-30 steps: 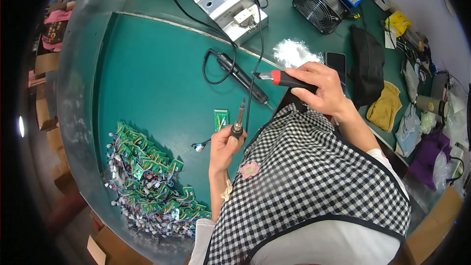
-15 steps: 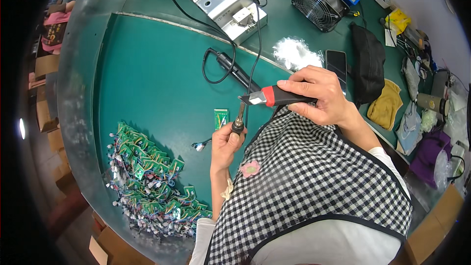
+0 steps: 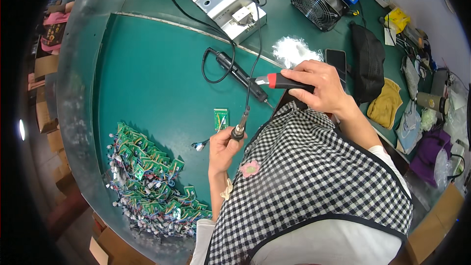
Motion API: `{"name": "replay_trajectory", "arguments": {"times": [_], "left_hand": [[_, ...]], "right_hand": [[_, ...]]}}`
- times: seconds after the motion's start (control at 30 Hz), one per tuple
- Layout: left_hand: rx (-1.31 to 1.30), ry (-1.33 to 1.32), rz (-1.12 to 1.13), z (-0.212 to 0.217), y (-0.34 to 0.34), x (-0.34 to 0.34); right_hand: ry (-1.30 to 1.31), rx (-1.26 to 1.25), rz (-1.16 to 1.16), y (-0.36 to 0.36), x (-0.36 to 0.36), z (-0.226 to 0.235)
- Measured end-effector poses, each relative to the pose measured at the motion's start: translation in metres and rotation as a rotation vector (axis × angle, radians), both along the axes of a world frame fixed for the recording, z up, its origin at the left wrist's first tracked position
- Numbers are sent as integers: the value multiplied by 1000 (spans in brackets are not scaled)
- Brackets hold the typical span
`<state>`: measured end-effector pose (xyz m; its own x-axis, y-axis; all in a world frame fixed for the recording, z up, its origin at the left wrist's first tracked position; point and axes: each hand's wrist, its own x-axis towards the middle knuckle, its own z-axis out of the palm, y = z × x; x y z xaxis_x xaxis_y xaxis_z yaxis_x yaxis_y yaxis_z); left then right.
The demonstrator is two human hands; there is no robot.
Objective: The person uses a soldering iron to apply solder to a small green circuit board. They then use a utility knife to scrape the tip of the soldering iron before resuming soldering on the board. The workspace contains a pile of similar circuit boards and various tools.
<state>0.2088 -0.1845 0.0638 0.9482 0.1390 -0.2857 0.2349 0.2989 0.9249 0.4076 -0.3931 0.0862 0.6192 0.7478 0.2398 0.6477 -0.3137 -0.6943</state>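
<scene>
My left hand (image 3: 224,148) is closed around a soldering iron (image 3: 240,126), its metal barrel and tip pointing up and away from me; the handle is mostly hidden in the fist. In my right hand (image 3: 321,86) is a utility knife (image 3: 289,82) with a black and red handle, its blade pointing left. The blade sits above and to the right of the iron's tip, apart from it. Beyond the hands lies a black electric screwdriver (image 3: 240,74) with a looped cord. A single green circuit board (image 3: 221,119) with wires rests just past my left hand.
A heap of green wired circuit boards (image 3: 152,181) covers the near left of the green mat (image 3: 147,73). Farther back stand a white-grey power unit (image 3: 228,7) and a black fan (image 3: 319,5). A phone (image 3: 336,64), black pouch (image 3: 368,64) and yellow cloth (image 3: 385,104) lie right.
The knife blade has come away from the soldering iron's tip, moving up and to the right with my right hand. My left hand and the iron have shifted slightly toward me.
</scene>
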Motion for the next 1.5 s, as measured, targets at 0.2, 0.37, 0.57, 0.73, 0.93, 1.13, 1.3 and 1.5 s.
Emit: {"name": "replay_trajectory", "arguments": {"times": [0.2, 0.37, 0.57, 0.73, 0.93, 1.13, 1.3, 1.5], "left_hand": [[-37, 36, 38, -4, -1, 4], [-35, 34, 43, -5, -2, 5], [-33, 45, 42, -5, -2, 5], [6, 71, 47, -5, 1, 2], [-5, 96, 37, -4, 1, -1], [8, 114, 34, -7, 3, -4], [-13, 127, 24, -8, 3, -6], [-14, 113, 17, -10, 2, -8]], "right_hand": [[64, 185, 27, -1, -1, 11], [31, 228, 101, 4, -5, 20], [22, 200, 95, 4, -5, 18], [30, 133, 144, 2, -2, 14], [45, 121, 133, 2, -3, 8], [37, 104, 130, 2, -3, 5], [35, 118, 128, 1, -3, 0], [38, 92, 132, 1, -3, 1]]}}
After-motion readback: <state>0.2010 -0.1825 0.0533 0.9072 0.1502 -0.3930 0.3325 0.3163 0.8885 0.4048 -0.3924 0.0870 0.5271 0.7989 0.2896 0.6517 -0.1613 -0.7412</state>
